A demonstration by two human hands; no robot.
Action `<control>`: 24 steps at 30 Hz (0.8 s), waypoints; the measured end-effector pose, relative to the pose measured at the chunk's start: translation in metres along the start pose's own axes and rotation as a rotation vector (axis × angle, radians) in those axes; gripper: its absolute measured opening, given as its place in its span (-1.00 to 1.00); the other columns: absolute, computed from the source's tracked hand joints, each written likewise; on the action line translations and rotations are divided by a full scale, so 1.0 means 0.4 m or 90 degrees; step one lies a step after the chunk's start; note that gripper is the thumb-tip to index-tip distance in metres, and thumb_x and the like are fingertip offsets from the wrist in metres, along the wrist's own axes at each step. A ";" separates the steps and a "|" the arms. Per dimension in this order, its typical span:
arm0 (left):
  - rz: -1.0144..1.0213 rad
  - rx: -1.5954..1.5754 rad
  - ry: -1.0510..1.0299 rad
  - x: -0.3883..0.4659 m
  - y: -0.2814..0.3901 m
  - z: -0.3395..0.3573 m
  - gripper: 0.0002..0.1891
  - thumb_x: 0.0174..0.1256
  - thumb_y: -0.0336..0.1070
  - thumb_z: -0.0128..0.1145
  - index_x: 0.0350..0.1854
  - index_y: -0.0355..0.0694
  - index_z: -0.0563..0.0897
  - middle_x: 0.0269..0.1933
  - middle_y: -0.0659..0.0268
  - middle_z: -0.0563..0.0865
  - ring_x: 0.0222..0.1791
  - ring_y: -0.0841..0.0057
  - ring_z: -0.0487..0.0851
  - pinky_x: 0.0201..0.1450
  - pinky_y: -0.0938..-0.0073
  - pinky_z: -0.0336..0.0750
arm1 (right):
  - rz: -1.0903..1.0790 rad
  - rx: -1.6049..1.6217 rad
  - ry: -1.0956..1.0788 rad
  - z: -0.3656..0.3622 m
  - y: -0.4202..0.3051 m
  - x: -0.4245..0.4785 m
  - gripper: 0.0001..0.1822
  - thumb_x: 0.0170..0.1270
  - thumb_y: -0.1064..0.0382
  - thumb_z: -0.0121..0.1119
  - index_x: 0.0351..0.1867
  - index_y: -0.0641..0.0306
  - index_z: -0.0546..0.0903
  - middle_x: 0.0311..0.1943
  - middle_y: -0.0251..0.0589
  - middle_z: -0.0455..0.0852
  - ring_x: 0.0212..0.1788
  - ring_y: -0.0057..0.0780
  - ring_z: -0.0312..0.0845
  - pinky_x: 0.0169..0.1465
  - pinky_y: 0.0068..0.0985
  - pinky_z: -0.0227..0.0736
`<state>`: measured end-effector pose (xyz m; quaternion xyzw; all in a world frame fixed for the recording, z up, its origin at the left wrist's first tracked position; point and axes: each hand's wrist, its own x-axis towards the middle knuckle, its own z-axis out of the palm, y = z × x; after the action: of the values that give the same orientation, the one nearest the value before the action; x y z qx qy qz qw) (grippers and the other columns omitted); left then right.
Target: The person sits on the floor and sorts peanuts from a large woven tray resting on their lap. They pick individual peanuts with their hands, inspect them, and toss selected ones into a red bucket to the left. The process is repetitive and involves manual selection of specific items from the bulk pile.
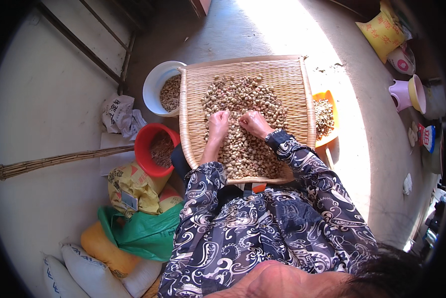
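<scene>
A woven wicker tray [194,104] rests before me, over my lap. A thick layer of small, mottled tan seeds or nuts [245,160] covers its middle. Both hands are over this layer, a short gap apart. My left hand [219,124] has its fingers curled inward with the tips bunched together. The fingers and thumb of my right hand [257,124] are drawn together in a pinch, pointing toward the left hand. Whether either hand has a seed between its fingertips is too small to tell.
Left of the tray stand a white bucket [151,89] with similar pieces and a red bucket [143,151] with brown bits. An orange dustpan [334,128] of husk-like scraps is at the right. Sacks [96,268], a green bag [144,234] and a bundled-stick handle [70,159] lie left.
</scene>
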<state>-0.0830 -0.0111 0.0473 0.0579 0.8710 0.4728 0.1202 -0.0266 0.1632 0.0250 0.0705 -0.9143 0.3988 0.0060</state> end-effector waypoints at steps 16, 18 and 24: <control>0.162 0.246 -0.073 -0.048 0.024 0.028 -0.79 0.39 -0.22 0.14 -0.18 -0.20 0.76 -0.32 0.01 0.77 -0.34 0.08 0.75 -0.23 0.18 0.62 | 0.287 1.060 -0.046 -0.105 0.014 -0.043 -0.82 0.50 0.25 0.10 -0.35 0.10 0.46 -0.48 -0.55 0.33 -0.51 -0.79 0.16 -0.52 -0.73 0.08; 0.163 0.313 -0.125 -0.042 0.033 0.042 -0.81 0.39 -0.23 0.13 -0.23 -0.19 0.75 -0.35 0.01 0.76 -0.35 0.05 0.74 -0.26 0.11 0.62 | 0.294 1.072 -0.037 -0.112 0.012 -0.058 -0.88 0.49 0.26 0.10 -0.27 0.16 0.49 -0.37 -0.43 0.50 -0.47 -0.77 0.26 -0.50 -0.78 0.20; 0.266 0.451 -0.164 -0.011 0.000 0.073 -0.79 0.41 -0.27 0.07 -0.35 -0.25 0.67 -0.42 0.00 0.73 -0.39 0.05 0.74 -0.32 0.03 0.60 | 0.297 1.061 -0.021 -0.117 0.015 -0.073 -0.85 0.48 0.29 0.13 -0.06 0.31 0.58 -0.26 -0.24 0.69 -0.40 -0.72 0.50 -0.46 -0.79 0.36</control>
<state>-0.0710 0.0117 0.0326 0.3297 0.9269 0.1474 0.1023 -0.0007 0.2049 0.0505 -0.1319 -0.3151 0.9289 -0.1431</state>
